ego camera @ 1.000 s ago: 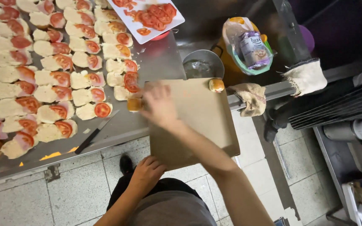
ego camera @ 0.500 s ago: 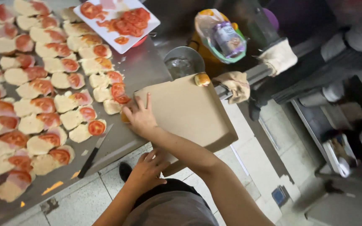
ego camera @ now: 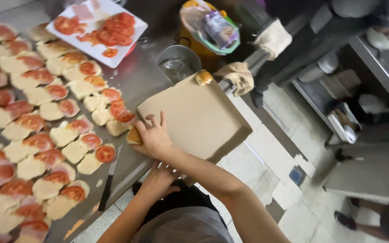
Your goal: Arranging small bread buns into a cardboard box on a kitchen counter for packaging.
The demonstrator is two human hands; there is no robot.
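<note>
- Steel bench (ego camera: 145, 81) fills the left of the view, with pale floor tiles (ego camera: 289, 211) below and to the right of it.
- Rows of bread slices (ego camera: 37, 135) topped with tomato cover most of the bench, lying close together.
- At the far edge sits a white cutting board (ego camera: 133, 27) carrying loose tomato slices (ego camera: 113, 29).
- Just beyond the bench's near corner stands a round metal pot (ego camera: 178, 60), and behind it a yellow bucket (ego camera: 190, 40) holding a bag.
- Two cloth rags (ego camera: 237, 76) hang over a rail to the right.
- A flat brown cardboard box (ego camera: 199, 119) lies on the bench corner, partly overhanging the edge above the floor.
- One small bread roll (ego camera: 203, 77) rests on the box's far corner.
- The right hand (ego camera: 155, 138) lies on the box's left edge, fingers spread, closed around a piece of bread (ego camera: 134, 136) that touches the bench beside the nearest tomato-topped slices.
- The left hand (ego camera: 160, 180) is lower, at the bench's front edge, fingers loosely curled; whether it grips anything cannot be told.
- A dark-handled knife (ego camera: 109, 180) lies along the bench's front edge, left of the hands.
- At the lower right corner another person's shoe (ego camera: 343, 219) shows on the tiles.
</note>
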